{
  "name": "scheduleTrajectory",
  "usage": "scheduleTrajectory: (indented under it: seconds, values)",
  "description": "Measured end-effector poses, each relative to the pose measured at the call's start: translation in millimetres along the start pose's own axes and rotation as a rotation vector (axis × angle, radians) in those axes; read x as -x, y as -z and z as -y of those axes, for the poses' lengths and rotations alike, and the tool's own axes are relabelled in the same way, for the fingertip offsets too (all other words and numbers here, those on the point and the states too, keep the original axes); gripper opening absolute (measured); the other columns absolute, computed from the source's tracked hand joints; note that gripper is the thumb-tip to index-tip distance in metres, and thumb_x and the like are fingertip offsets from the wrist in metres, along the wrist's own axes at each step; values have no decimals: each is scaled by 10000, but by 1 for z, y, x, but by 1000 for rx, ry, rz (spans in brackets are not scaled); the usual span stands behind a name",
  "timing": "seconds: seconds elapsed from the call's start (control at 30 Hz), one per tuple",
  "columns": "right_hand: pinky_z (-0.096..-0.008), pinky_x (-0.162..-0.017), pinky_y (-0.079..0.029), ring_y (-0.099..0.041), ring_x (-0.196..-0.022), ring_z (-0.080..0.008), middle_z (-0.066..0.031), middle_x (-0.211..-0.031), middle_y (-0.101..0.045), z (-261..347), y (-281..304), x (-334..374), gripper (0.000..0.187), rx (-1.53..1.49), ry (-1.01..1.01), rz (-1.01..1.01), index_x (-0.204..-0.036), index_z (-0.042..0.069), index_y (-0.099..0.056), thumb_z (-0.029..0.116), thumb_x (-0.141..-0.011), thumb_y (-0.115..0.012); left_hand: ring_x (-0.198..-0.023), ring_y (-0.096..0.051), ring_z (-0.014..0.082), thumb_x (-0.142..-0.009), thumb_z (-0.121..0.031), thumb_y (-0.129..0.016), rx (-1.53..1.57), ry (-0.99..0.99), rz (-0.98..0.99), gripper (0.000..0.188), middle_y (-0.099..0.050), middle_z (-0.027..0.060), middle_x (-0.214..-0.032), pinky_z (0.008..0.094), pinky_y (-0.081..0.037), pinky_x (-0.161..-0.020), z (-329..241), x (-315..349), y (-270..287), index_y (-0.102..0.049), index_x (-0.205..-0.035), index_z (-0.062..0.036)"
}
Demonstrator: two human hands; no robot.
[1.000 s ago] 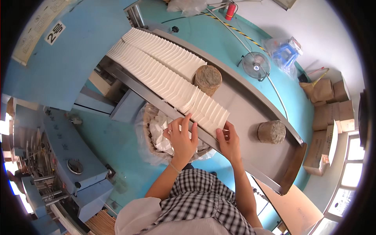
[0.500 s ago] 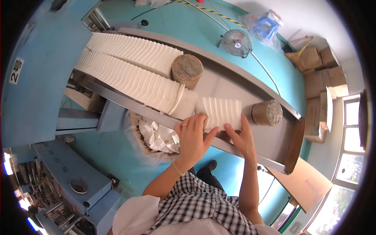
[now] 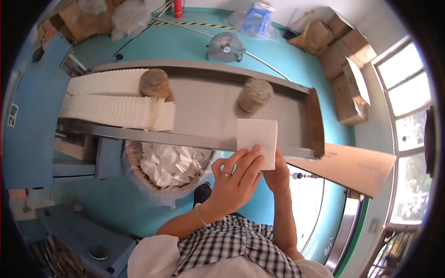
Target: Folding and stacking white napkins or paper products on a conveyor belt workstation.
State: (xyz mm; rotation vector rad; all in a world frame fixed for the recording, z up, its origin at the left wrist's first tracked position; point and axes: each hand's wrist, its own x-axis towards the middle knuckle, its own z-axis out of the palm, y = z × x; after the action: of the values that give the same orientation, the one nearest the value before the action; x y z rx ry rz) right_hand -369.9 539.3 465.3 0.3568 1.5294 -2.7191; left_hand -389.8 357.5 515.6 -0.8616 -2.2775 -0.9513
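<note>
Between my hands is a stack of folded white paper napkins [image 3: 257, 134], lifted over the near edge of the metal trough, its flat square face turned up. My left hand [image 3: 236, 178] lies across the stack's lower part, fingers pressed on the top napkin and a ring on one finger. Closed round the stack's right side and underside is my right hand [image 3: 277, 176], most of its fingers hidden behind the paper. To the left, two long rows of upright napkins [image 3: 106, 111] fill the trough's end. A brown cylindrical weight [image 3: 155, 83] stands against the far row.
A second cylindrical weight [image 3: 255, 95] sits in the metal trough [image 3: 204, 104]. Below the trough's near edge stands a lined basket of white paper scraps [image 3: 171, 164]. A blue machine [image 3: 32, 120] is at the left, a floor fan [image 3: 225, 47] beyond the trough, cardboard boxes [image 3: 347, 88] at the right.
My hands have lifted the napkin stack from the trough toward me and turned it flat face up. The view has shifted right, so the trough and weights appear farther left.
</note>
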Motion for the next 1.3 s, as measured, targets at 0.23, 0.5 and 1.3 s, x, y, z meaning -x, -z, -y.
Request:
scheduleTrajectory:
  seconds: [0.23,0.5,1.3]
  values:
    - [-390,-969,-482,-578,-1165,-228,-130,-1297,-571,15,91,166,573,-154,156,-217,-1416,0,-401,334,-958,-490,-1114,-565,211,-752,-41,-715,335,-376,375,545,-603,43,-1289,399,-340,-917,-102,24,-29,-569,-1272,-114]
    - [-393,-914,-524,-617,-1102,-224,-123,-1287,-589,0,175,370,553,-245,371,-604,-1370,-5,-480,397,-990,-473,-1190,-560,183,-679,-91,-829,751,-670,486,660,-633,-44,-1238,433,-258,-1010,-256,64,-90,-524,-1264,-124]
    - [-253,-643,-452,-578,-727,-108,-34,-851,-623,113,493,617,568,-179,338,-1656,-1071,31,-630,576,-981,-495,-1015,-643,237,-858,-244,-752,1082,-183,1461,539,-677,133,-1125,353,-523,-873,-693,165,-431,-564,-1309,-15]
